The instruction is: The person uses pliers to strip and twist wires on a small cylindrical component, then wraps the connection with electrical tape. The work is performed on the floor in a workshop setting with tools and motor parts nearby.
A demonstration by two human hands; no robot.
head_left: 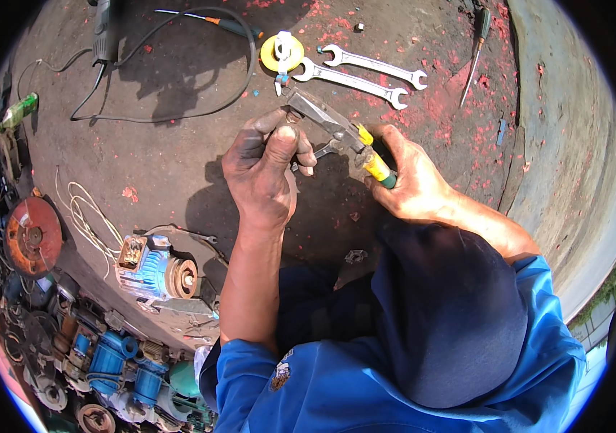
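My right hand (415, 177) is closed around the yellow and green handles of a pair of pliers (320, 115). Their worn metal jaws point up and left, reaching the fingertips of my left hand (263, 166). That hand is blackened with grime, its thumb and fingers pinched on a small dark piece (293, 117) at the jaw tips. What the piece is cannot be made out. Just past the left fingers, partly hidden by them, a small spanner (328, 149) lies on the ground.
Two open-ended spanners (355, 81) and a yellow tape roll (281, 52) lie ahead. Screwdrivers (475, 61) rest at far right and far left, near a corded power tool (104, 32). A blue motor (153, 268) sits at left, beside heaped motors and parts (110, 364).
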